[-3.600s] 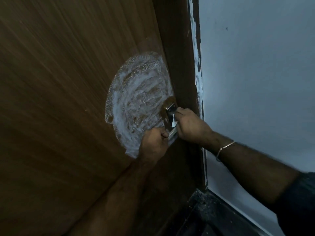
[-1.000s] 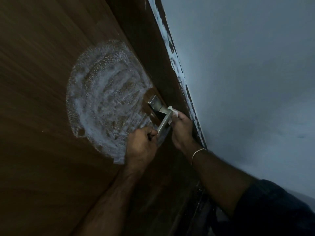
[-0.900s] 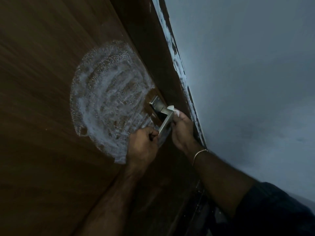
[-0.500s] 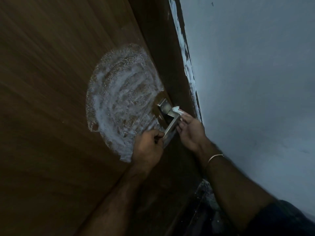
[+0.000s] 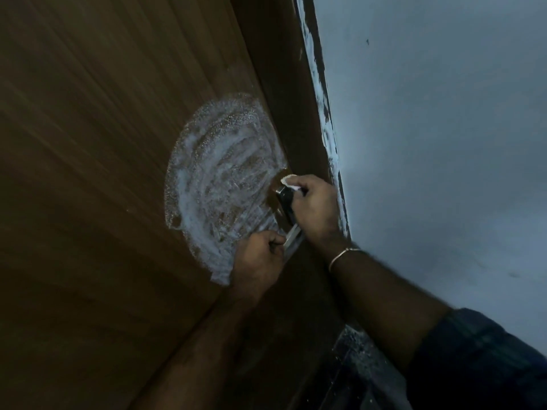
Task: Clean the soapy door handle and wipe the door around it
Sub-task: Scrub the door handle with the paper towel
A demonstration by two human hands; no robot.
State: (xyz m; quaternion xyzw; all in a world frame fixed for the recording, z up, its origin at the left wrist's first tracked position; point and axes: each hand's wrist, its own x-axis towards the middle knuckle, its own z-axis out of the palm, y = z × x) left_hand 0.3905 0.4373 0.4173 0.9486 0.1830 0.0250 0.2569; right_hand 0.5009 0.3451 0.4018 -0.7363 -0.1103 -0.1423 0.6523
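Right hand [image 5: 315, 202] moved up over handle [image 5: 286, 199], pinching white cloth [image 5: 289, 181] for wiping; left hand [image 5: 257, 258] fisted on lever end, steadying.

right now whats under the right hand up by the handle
A white cloth peeks out at the right hand, pressed on the door handle. The hand covers most of the cloth and the handle's upper part.

Looks like a dim indoor room, likely a home; can't narrow it further. Cues: brown wood-grain door [image 5: 88, 173] with a metal lever handle [image 5: 288, 214], dark door frame [image 5: 284, 84], plain pale painted wall [image 5: 444, 143] on the right with sloppy paint along the frame edge, dark speckled floor [image 5: 352, 350] below.
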